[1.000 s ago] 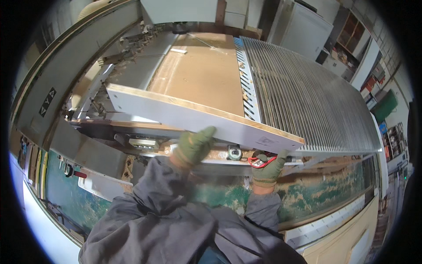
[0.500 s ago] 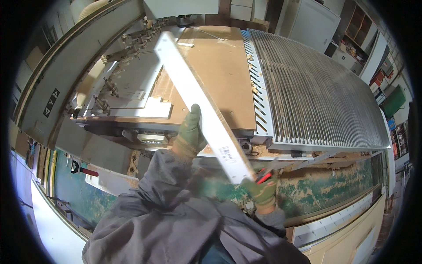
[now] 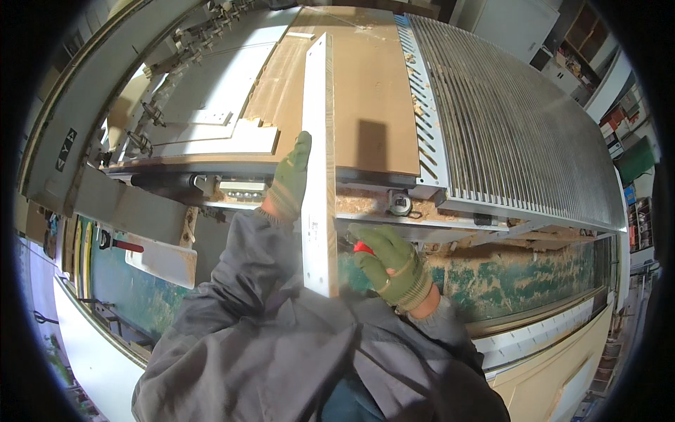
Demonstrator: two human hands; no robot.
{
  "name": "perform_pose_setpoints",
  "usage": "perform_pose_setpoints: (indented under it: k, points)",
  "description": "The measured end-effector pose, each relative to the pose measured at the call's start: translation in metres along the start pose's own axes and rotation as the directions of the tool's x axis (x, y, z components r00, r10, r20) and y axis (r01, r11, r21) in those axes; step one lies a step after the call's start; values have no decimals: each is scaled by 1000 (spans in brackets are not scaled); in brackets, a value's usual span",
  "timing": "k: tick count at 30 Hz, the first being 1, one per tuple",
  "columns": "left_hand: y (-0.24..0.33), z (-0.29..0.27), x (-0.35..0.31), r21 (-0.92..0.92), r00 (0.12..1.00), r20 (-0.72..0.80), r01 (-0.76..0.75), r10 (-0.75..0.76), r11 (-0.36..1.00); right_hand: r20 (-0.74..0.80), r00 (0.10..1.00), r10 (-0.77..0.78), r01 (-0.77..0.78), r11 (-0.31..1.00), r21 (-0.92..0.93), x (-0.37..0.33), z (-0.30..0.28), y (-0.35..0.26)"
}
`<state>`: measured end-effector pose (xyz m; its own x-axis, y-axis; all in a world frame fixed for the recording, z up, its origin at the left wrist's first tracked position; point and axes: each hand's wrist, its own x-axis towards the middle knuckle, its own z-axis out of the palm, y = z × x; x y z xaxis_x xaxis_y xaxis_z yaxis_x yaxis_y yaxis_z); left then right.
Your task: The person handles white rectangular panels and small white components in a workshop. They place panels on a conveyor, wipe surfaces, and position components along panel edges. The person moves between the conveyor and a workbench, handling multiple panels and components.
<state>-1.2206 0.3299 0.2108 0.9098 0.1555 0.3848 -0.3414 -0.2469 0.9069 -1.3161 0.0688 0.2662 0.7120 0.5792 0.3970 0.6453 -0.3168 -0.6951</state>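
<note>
Holding long white board (image 3: 318, 218) in left hand (image 3: 287, 179), with green glove against its left side and some fingers hidden. Pointing board away from grey jacket (image 3: 260, 359), with far end above brown desk (image 3: 373, 91). Curling right hand (image 3: 394, 267) around small red tool (image 3: 363, 247), just right of board's near end. Cannot tell tool's kind, too blurry. Lying past right hand: round tape measure (image 3: 400, 205) on dusty ledge (image 3: 360, 205), near ridged metal top (image 3: 520, 126).
</note>
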Motion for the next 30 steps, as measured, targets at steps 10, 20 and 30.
perform_pose_setpoints:
  k: [10, 20, 30]
  points:
    - [-54, -22, 1, 233, 946, 253, -261, 201, 937, -163, 986, -36, 26, 998, -60, 26, 41, 31]
    - [-42, -5, -7, 150, 903, 334, -334, 270, 930, -285, 946, -157, 82, 963, -258, 78, 40, 91]
    - [-83, 6, -6, -4, 973, 215, 82, -79, 997, -382, 919, -94, 14, 978, -206, 112, 35, 124]
